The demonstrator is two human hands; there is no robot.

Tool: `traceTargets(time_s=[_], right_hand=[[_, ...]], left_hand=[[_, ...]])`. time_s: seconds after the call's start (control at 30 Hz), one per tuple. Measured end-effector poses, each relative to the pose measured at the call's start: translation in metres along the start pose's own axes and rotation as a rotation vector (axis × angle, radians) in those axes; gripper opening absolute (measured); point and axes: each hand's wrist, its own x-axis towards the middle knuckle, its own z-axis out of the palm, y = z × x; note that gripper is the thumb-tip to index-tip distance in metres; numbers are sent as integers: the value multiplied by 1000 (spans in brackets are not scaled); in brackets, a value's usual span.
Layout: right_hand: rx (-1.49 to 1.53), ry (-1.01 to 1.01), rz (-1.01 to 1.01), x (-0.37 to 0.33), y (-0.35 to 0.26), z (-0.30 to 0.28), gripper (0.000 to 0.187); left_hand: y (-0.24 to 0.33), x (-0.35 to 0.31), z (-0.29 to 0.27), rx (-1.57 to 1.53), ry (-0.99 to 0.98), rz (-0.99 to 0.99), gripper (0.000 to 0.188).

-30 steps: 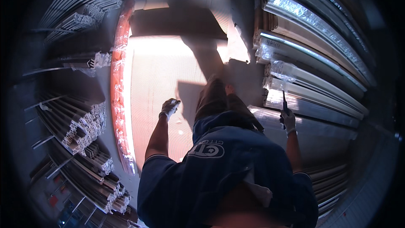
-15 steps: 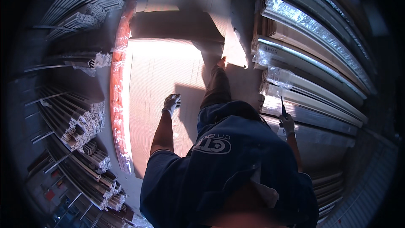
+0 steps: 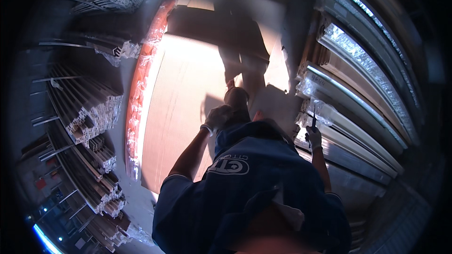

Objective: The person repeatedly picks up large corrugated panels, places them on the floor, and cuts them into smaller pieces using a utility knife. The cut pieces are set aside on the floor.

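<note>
In a pale glove, my right hand [image 3: 314, 138] is closed round a slim dark tool [image 3: 314, 122] with a narrow pointed end, held upright; its exact kind is too small to make out. Beside that hand lie the ends of long pale profiles [image 3: 336, 124], some wrapped in clear film. My left hand [image 3: 218, 117], also gloved, is in front of my body next to my dark-clad leg, above a large brown cardboard sheet [image 3: 181, 94] on the floor. Its fingers are blurred against the leg, so their closing cannot be read.
A long orange-red bundle wrapped in film [image 3: 140, 94] runs along the cardboard's left edge. Racks of stacked profiles [image 3: 89, 117] line the left side, with metal arms sticking out. More wrapped long stock [image 3: 362, 66] is stacked at the right. Shadows cross the sunlit cardboard.
My left hand has moved right and closer to my leg. My right hand still holds the tool. My legs have shifted in a step, and the view has turned and moved forward.
</note>
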Motion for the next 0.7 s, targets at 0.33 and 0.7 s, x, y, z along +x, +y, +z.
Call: traceTargets(time_s=[0.33,0.7], right_hand=[[-697,-355,-545,38,-117,233,19],[-826,-601,-498,-28,-210,412,23]], left_hand=[[-80,42,-104,411,-278,-176,22],[-176,98,-282,-966,-835,-380,19]])
